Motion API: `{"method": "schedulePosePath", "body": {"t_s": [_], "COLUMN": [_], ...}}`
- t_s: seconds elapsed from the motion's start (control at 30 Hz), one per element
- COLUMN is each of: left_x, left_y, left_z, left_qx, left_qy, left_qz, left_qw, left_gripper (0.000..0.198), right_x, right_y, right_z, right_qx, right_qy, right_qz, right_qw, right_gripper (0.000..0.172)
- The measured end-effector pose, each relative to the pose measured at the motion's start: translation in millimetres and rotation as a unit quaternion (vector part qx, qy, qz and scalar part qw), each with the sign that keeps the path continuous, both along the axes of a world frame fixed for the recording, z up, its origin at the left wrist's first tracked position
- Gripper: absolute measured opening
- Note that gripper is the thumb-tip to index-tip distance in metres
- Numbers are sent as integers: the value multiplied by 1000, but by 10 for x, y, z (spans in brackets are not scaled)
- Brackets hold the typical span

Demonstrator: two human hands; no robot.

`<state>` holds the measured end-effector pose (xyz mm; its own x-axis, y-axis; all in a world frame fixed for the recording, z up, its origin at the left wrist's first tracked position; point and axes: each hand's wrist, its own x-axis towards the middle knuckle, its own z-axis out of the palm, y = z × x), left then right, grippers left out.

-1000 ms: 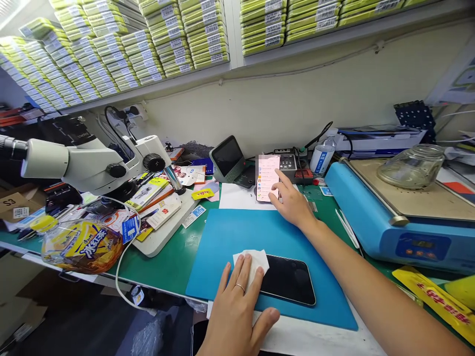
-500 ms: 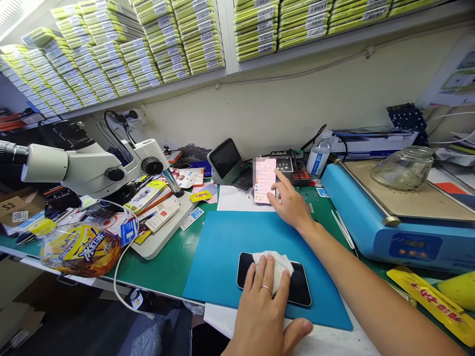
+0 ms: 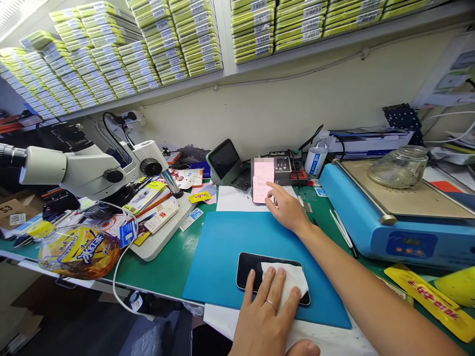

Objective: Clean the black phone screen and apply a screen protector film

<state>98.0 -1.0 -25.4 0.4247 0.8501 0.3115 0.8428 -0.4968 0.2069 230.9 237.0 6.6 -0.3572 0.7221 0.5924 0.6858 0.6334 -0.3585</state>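
Note:
My left hand (image 3: 270,311) lies with its fingers spread over a white wipe (image 3: 293,278), pressing it against the black glass of a smartphone (image 3: 248,269). A ring is on one finger. This phone rests flat on a blue mat (image 3: 218,247), its left end uncovered. Farther back, my right hand (image 3: 287,208) reaches to a second phone (image 3: 262,185) with a lit pinkish screen. Its index finger is at that screen, the other fingers loosely bent and holding nothing. The second phone stands propped up behind the mat.
A microscope (image 3: 85,170) and a bottle of brown drink (image 3: 79,249) stand at left. On the right are a blue machine (image 3: 404,232) with a glass jar (image 3: 399,168) on top, tweezers (image 3: 341,228) and a yellow packet (image 3: 430,301). Stacked green packs (image 3: 196,37) fill the shelf.
My left hand has slid the wipe rightward along the phone, uncovering more of its left part. My right index finger has moved down the upright phone, whose screen shows a different page.

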Motion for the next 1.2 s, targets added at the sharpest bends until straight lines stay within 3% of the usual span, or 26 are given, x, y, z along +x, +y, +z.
{"method": "schedulePosePath", "body": {"t_s": [0.17, 0.3, 0.57, 0.83, 1.0, 1.2], "left_x": [-237, -412, -417, -523, -259, 185], "left_y": [27, 51, 37, -31, -114, -21], "left_z": [32, 25, 13, -161, -205, -39], "left_qx": [-9, -14, -6, 89, 111, 34], "left_qy": [23, 40, 30, 82, 54, -10], "left_qz": [65, 62, 109, 52, 69, 49], "left_qw": [998, 997, 994, 991, 990, 998], "left_gripper": [65, 67, 62, 75, 78, 74], "right_x": [-18, -24, -41, -35, -27, 24], "right_y": [6, 24, 28, 38, 46, 29], "right_z": [-10, -7, 11, -9, -15, -42], "right_qx": [4, 5, -1, -5, -27, -54], "right_qy": [14, 17, 16, 44, 66, 52], "right_qz": [-5, -17, -26, -26, -46, -66], "right_qw": [1000, 1000, 1000, 999, 996, 995], "right_gripper": [9, 9, 9, 10, 12, 17]}}
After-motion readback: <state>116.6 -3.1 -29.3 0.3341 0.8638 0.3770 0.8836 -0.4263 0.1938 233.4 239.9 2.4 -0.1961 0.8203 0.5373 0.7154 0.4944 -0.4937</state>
